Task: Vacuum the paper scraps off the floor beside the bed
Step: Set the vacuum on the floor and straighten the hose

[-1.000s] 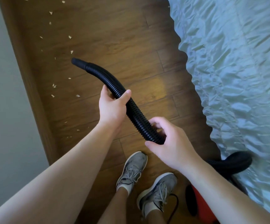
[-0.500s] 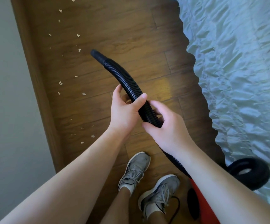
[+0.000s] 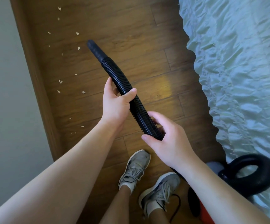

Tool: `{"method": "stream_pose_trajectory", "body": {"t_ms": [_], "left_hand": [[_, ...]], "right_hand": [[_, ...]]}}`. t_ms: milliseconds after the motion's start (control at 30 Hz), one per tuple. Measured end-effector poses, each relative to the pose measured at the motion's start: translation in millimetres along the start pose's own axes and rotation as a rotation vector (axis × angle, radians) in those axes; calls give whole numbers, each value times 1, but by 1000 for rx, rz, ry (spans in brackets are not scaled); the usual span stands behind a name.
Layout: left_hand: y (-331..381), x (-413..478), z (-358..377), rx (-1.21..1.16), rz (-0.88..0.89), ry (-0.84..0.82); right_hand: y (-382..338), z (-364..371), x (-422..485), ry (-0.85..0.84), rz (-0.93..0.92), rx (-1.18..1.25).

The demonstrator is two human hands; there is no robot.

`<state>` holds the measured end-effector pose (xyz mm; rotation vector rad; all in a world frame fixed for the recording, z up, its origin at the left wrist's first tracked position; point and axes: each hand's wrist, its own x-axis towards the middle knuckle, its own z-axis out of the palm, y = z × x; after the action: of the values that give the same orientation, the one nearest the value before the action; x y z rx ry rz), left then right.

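Note:
A black ribbed vacuum hose [image 3: 114, 70] runs diagonally above the wooden floor [image 3: 131, 29], its smooth nozzle end [image 3: 93, 48] pointing up and left. My left hand [image 3: 116, 102] grips the hose near its middle. My right hand [image 3: 165, 139] holds it lower down, fingers curled round it. Several small paper scraps [image 3: 78, 48] lie scattered on the floor left of the nozzle, along the baseboard. The hose loops back in a coil [image 3: 250, 173] at the lower right, beside the red vacuum body [image 3: 205, 214].
The bed with a wrinkled pale blue cover [image 3: 236, 70] fills the right side. A wooden baseboard [image 3: 34, 70] and a grey wall [image 3: 1, 78] bound the left. My two feet in grey sneakers [image 3: 135, 168] stand on the floor, with a black cord [image 3: 178, 202] beside them.
My right hand has slid down the hose, away from my left hand. The nozzle has shifted a little and the view moved.

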<state>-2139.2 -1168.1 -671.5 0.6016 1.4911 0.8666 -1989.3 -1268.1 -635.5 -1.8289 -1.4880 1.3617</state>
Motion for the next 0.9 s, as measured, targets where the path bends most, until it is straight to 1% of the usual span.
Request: {"method": "stream_pose_trajectory", "body": {"t_ms": [200,433,600,767,900], "left_hand": [[-5,5,-1,5,-85,29],[-22,2,-1,59,-106,4],[-26,-3,9,163,-115,-84],[-35,-10,17,277,-67,-181],[-47,-18,23,349,-25,-209]], "right_hand": [[10,9,-9,20,11,-8],[26,21,-25,11,39,-50],[40,25,-36,12,76,-30],[55,29,-50,50,98,-14],[66,35,-61,60,115,1]]}}
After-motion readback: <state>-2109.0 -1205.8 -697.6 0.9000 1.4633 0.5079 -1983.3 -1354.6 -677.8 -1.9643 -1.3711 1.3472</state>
